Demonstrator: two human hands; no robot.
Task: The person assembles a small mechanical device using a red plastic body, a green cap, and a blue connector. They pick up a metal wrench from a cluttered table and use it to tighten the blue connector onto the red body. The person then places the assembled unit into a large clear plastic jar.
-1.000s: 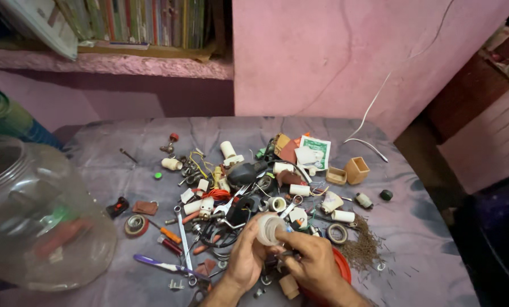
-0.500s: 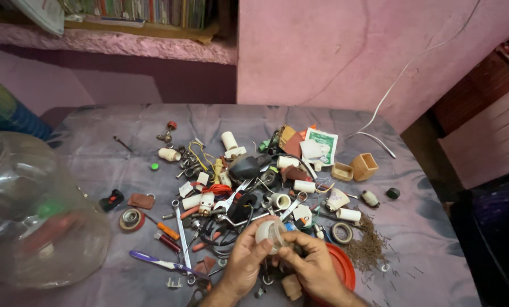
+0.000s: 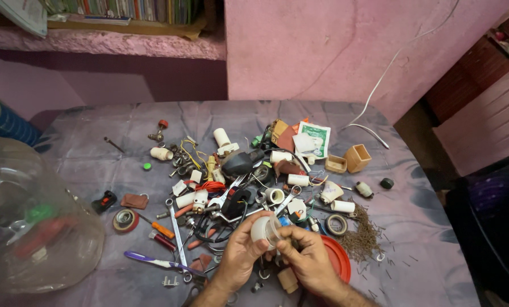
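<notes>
Centrally, smooth white plastic fitting [image 3: 264, 228], round-mouthed.

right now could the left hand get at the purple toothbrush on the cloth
Probably yes. The purple toothbrush lies on the cloth just to the left of the left hand with nothing on top of it, but that hand's grip is on a small white plastic fitting, which the right hand also touches.

left hand [image 3: 237, 256]: grips white plastic fitting [image 3: 264, 228]
right hand [image 3: 308, 262]: fingertips on the fitting
worktop [image 3: 95, 165]: scattered small hardware, red lid [image 3: 338, 257] under right hand
far left: clear plastic jar [image 3: 30, 227] lying sideways
</notes>
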